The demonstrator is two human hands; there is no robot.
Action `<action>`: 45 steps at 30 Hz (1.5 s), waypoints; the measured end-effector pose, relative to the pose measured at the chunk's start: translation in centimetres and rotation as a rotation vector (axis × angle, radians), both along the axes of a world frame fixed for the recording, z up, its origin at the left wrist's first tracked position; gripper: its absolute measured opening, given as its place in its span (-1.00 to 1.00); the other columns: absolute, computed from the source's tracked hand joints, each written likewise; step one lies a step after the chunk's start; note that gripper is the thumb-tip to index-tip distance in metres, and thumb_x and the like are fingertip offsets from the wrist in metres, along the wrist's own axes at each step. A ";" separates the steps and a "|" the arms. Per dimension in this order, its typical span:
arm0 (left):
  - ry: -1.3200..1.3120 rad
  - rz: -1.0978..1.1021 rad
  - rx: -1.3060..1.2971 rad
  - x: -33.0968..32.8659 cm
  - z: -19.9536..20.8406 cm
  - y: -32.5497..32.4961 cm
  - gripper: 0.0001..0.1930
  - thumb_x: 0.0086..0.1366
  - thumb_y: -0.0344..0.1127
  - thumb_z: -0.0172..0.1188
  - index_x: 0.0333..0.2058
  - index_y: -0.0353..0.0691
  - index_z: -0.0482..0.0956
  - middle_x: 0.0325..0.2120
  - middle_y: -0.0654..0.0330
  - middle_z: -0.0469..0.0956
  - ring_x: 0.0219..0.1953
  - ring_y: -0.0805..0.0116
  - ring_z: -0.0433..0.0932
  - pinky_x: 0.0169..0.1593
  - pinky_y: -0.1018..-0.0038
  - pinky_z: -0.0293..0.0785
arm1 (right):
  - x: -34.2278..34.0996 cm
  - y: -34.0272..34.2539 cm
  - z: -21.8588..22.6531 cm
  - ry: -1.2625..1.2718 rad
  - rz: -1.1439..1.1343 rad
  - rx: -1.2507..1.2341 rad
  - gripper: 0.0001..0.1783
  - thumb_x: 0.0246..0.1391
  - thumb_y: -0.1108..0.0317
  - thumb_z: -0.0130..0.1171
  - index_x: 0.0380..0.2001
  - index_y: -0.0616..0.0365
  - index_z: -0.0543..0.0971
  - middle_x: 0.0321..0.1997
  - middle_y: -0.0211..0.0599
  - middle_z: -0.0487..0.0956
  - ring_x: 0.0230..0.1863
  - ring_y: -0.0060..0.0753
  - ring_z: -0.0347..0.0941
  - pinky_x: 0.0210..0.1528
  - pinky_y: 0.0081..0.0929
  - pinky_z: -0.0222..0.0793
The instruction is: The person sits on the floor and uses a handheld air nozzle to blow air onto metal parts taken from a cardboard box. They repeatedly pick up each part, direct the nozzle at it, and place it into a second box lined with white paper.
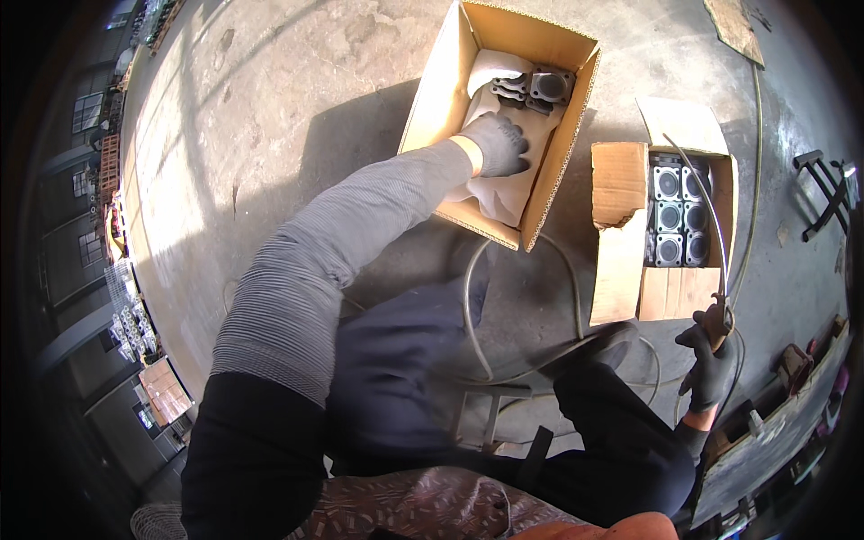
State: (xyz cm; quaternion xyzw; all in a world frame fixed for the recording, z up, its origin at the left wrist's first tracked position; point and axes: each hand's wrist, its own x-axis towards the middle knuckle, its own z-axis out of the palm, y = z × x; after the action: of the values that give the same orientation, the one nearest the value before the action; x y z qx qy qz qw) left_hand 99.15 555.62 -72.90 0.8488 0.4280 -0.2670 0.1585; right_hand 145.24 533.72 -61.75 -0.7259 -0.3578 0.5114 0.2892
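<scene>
My left hand (497, 145), in a grey glove, reaches into a tall open cardboard box (565, 153). Its fingers are curled against pale wrapping sheet (538, 144), and whatever they hold is hidden beneath them. Beyond that hand, several grey metal castings (550, 85) with round openings and flanges sit at the box's far end. At the right, my gloved right hand (711, 364) is closed round an air blow gun (717, 322). From the gun a long thin curved tube (705, 198) reaches up over a second cardboard box (616, 184), where similar castings (669, 216) stand in rows.
A pale hose (576, 297) loops over the concrete floor (360, 54) by my legs. Far right are a black metal stand (823, 193) and a worn bench (774, 432). Flat cardboard (733, 27) lies at the upper right.
</scene>
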 end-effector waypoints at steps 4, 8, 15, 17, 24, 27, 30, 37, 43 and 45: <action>0.209 0.199 0.011 -3.5 -4.4 -0.2 -0.60 0.39 -0.24 0.08 0.10 -0.29 0.60 0.17 -0.07 0.48 0.22 0.00 0.51 0.28 0.19 0.43 | 0.0 -0.8 -0.3 -0.036 -0.015 -0.053 -0.64 0.15 0.49 0.23 0.00 0.45 0.59 -0.32 -0.20 0.66 -0.28 -0.36 0.62 -0.14 -0.40 0.57; 0.008 0.623 -0.055 -4.5 -9.6 1.5 -0.41 0.36 -0.26 0.11 0.33 -0.30 0.33 0.32 -0.18 0.33 0.32 -0.08 0.43 0.37 0.20 0.38 | 0.2 -1.0 -0.4 -0.004 0.001 -0.022 -0.64 0.15 0.49 0.23 0.00 0.44 0.59 -0.32 -0.21 0.66 -0.29 -0.36 0.62 -0.15 -0.40 0.57; -0.023 0.652 -0.083 -3.6 -7.2 5.1 -0.48 0.42 -0.24 0.06 0.30 -0.34 0.40 0.27 -0.14 0.45 0.29 -0.06 0.50 0.33 0.21 0.44 | 1.1 -1.3 -0.8 0.040 -0.028 -0.001 -0.65 0.18 0.54 0.22 0.03 0.43 0.59 -0.25 -0.22 0.66 -0.29 -0.37 0.61 -0.17 -0.40 0.58; 0.007 0.631 -0.099 -2.6 -4.9 4.6 -0.50 0.44 -0.24 0.04 0.28 -0.36 0.45 0.24 -0.13 0.49 0.27 -0.05 0.53 0.31 0.21 0.46 | 1.5 -1.6 -1.1 0.078 -0.057 0.016 -0.65 0.20 0.57 0.22 0.05 0.43 0.58 -0.20 -0.22 0.65 -0.29 -0.39 0.61 -0.17 -0.41 0.58; -0.272 0.432 0.341 -0.9 -0.5 3.2 -0.67 0.40 -0.40 0.09 0.09 -0.28 0.58 0.09 -0.11 0.58 0.07 -0.11 0.61 0.18 0.19 0.54 | 2.3 -2.1 -1.9 0.114 -0.026 0.009 -0.68 0.23 0.51 0.23 0.04 0.40 0.58 -0.21 -0.25 0.64 -0.27 -0.40 0.61 -0.18 -0.42 0.58; -0.595 0.409 0.637 -2.3 -2.2 5.9 -0.66 0.41 -0.32 0.08 0.10 -0.26 0.58 0.09 -0.12 0.57 0.07 -0.15 0.57 0.18 0.14 0.53 | 2.2 -2.2 -1.7 0.113 -0.039 0.044 -0.68 0.23 0.50 0.22 0.03 0.39 0.58 -0.21 -0.27 0.64 -0.27 -0.42 0.61 -0.18 -0.42 0.57; -0.394 0.547 0.536 -3.8 -5.6 9.0 -0.67 0.42 -0.26 0.07 0.07 -0.20 0.63 0.00 -0.12 0.63 0.06 -0.16 0.59 0.19 0.13 0.53 | 2.0 -2.1 -1.6 0.099 -0.041 0.046 -0.65 0.22 0.47 0.20 0.04 0.42 0.56 -0.28 -0.22 0.64 -0.30 -0.37 0.62 -0.19 -0.39 0.60; 0.105 0.188 0.556 -6.0 -11.8 11.7 -0.76 0.43 -0.27 0.09 -0.11 -0.09 0.74 -0.11 -0.04 0.69 0.03 0.13 0.67 0.10 0.23 0.56 | 2.1 -1.7 -2.4 0.071 -0.012 -0.022 -0.70 0.23 0.53 0.21 0.02 0.37 0.58 -0.19 -0.29 0.64 -0.26 -0.45 0.61 -0.18 -0.43 0.57; 0.312 0.035 0.537 -6.2 -11.7 13.0 -0.61 0.45 -0.38 0.01 0.21 -0.11 0.50 0.21 0.17 0.48 0.30 0.31 0.43 0.31 0.46 0.34 | 2.1 -1.5 -2.6 0.068 0.016 -0.041 -0.68 0.23 0.54 0.20 0.04 0.37 0.58 -0.17 -0.28 0.64 -0.25 -0.44 0.61 -0.18 -0.42 0.58; 0.434 -0.203 0.577 -5.8 -10.3 13.1 -0.64 0.45 -0.38 0.00 0.17 -0.14 0.53 0.13 0.07 0.54 0.20 0.15 0.51 0.25 0.33 0.41 | 2.0 -1.5 -2.5 0.065 0.009 -0.045 -0.67 0.23 0.55 0.20 0.06 0.36 0.57 -0.17 -0.28 0.64 -0.25 -0.43 0.61 -0.18 -0.42 0.58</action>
State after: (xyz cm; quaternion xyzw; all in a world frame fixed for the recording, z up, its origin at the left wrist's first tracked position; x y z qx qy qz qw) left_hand 93.35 568.74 -83.18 0.8203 0.4231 -0.3234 -0.2087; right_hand 147.27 532.24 -64.30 -0.7136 -0.3398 0.5440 0.2818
